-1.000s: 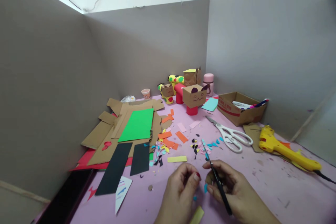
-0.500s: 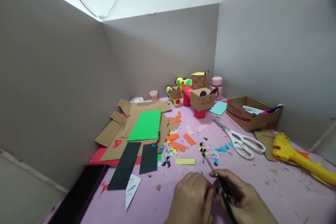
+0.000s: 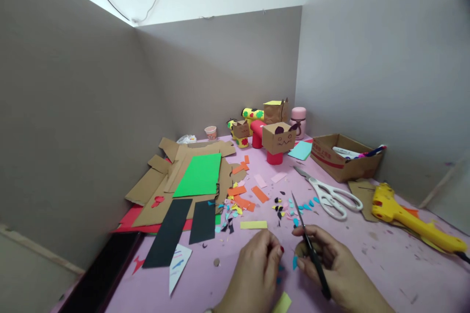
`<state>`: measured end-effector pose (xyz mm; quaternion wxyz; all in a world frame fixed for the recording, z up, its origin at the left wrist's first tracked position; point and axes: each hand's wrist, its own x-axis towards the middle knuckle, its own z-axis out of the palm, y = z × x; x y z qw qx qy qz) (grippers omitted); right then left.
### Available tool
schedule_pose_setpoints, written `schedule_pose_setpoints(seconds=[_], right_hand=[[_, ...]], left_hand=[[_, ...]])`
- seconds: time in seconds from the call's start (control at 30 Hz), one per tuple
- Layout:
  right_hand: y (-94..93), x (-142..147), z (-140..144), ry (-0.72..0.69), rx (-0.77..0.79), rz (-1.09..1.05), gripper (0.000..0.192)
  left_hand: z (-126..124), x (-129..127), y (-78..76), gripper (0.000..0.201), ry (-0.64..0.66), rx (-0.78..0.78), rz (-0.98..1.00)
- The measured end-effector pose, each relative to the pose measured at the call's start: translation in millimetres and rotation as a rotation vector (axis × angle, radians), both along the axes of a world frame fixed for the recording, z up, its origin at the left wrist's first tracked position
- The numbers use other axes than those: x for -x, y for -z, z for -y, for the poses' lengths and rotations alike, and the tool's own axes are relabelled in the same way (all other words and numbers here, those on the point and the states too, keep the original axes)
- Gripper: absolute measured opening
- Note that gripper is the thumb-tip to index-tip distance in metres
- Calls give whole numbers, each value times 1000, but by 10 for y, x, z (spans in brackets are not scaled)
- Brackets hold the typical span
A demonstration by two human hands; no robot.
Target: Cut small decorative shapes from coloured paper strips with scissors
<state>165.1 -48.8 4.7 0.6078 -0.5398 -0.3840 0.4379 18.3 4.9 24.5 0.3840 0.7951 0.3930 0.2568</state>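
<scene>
My right hand (image 3: 326,261) is closed around a pair of black-handled scissors (image 3: 307,242), whose blades point away from me. Between its thumb and fingers also shows a small blue paper piece (image 3: 295,262). To the left, my left hand (image 3: 259,264) is closed in a pinch. A dark red spot shows at its fingertips, and I cannot make out what they hold. Small blue bits (image 3: 280,268) are partly hidden beside that hand. Below it lies a yellow paper strip (image 3: 282,303), and another yellow strip (image 3: 253,225) rests just beyond.
White scissors (image 3: 330,195), a yellow glue gun (image 3: 414,220) and a cardboard box of pens (image 3: 341,156) lie at right. Cardboard animals (image 3: 279,138) stand at the back. Green paper (image 3: 198,176) and black strips (image 3: 167,234) are at left. Paper scraps (image 3: 233,210) litter the middle.
My hands were close together and have moved apart. The scissors now point more upright, and a blue piece shows in my right hand. The view has shifted slightly.
</scene>
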Motion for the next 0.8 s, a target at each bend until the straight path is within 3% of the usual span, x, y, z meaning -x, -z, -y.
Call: schedule_pose_setpoints(seconds=[0.13,0.23,0.3,0.43,0.5,0.7,0.8], right_hand=[[-10,-24,-3,-3,-11,-51,33],[-3,-38,6,-33,-25,-79,34],[14,-55,14,-71,-15,-86,35],[67,-81,8,-109,37,-108,38],[85,-76,-7,-86,42,-117,39],[18,-167,-90,202,-14,-92,43],[-34,-293,-135,291,-42,-127,47]], left_hand=[[-2,6,-42,14,-37,33,103],[57,-26,-51,17,20,91,142],[99,-67,-1,25,58,207,187],[111,-146,172,20,-3,520,406],[83,-158,224,18,-17,587,482],[-123,-40,184,21,-144,425,461],[-286,-22,124,21,-161,271,327]])
